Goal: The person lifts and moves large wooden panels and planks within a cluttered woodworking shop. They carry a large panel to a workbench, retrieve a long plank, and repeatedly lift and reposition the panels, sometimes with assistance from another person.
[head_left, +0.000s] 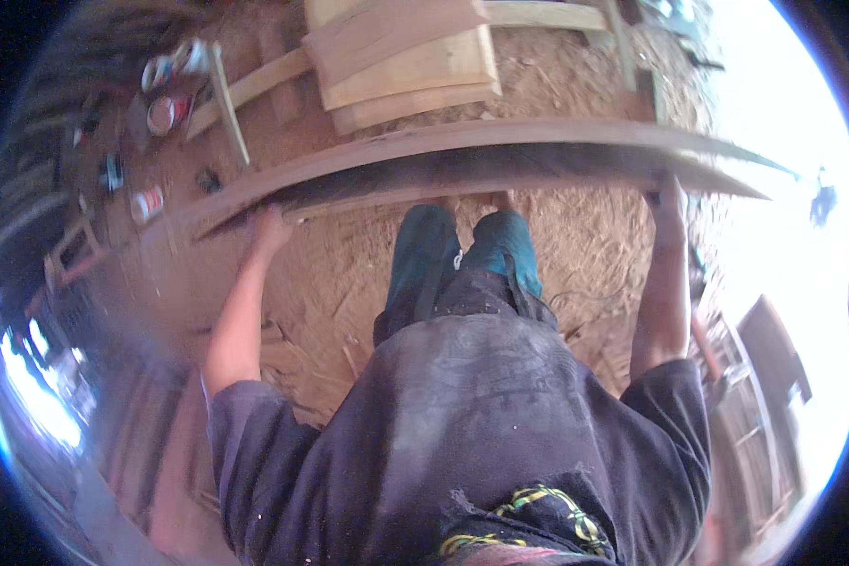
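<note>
Long wooden boards (528,135) stretch across in front of me at about knee height, bowed by the lens. At least two edges show with a dark gap between them, so I cannot tell whether they are joined. My left hand (272,228) grips the near edge toward the left end, fingers mostly hidden beneath the wood. Toward the right end, my right hand (668,200) is closed on the same near edge, its fingers partly out of sight. Both arms reach forward, well apart.
Beyond the boards lies a stack of pale wooden panels (410,71) on timber supports. Several cans, one a red-and-white can (167,115), sit at the far left on the sawdust-strewn ground (330,283). More timber (151,443) lies at the lower left; wooden pieces (769,344) stand at the right.
</note>
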A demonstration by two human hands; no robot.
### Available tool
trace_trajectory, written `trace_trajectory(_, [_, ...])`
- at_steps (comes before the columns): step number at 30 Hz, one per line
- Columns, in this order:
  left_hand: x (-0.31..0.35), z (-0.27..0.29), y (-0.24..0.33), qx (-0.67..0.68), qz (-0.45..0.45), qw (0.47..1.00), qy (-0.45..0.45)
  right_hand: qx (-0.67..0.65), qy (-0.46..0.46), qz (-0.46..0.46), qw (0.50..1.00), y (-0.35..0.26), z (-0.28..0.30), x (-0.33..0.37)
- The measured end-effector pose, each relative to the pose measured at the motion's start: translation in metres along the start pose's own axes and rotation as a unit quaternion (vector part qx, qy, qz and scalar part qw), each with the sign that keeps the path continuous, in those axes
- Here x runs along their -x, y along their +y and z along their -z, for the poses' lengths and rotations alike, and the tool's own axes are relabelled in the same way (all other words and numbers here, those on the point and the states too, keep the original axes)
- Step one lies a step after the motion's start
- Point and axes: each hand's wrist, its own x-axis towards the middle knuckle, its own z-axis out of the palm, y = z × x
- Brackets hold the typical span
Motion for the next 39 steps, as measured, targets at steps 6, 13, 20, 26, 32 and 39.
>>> trace_trajectory(6, [-0.019, 0.044, 0.107, 0.152, -0.195, 0.966, -0.082, 0.135, 0.133, -0.031, 0.981, -0.007, -0.017, -0.018])
trace_trajectory(13, [-0.014, 0.048, 0.231, 0.083, -0.231, 0.969, 0.036, -0.079, 0.069, 0.043, 0.994, 0.017, -0.015, 0.067])
trace_trajectory(20, [-0.015, 0.039, 0.229, 0.107, -0.300, 0.947, 0.032, 0.011, 0.145, 0.017, 0.989, 0.313, 0.019, 0.198])
trace_trajectory(26, [-0.016, 0.026, 0.220, 0.051, -0.237, 0.969, 0.055, -0.160, 0.182, -0.265, 0.933, 0.521, 0.011, 0.358])
trace_trajectory(32, [-0.012, 0.015, 0.239, -0.014, -0.196, 0.970, 0.143, -0.236, 0.233, -0.284, 0.899, 0.682, -0.041, 0.398])
trace_trajectory(39, [-0.019, 0.014, 0.235, -0.017, -0.188, 0.973, 0.130, -0.268, 0.228, -0.313, 0.882, 0.755, -0.142, 0.366])
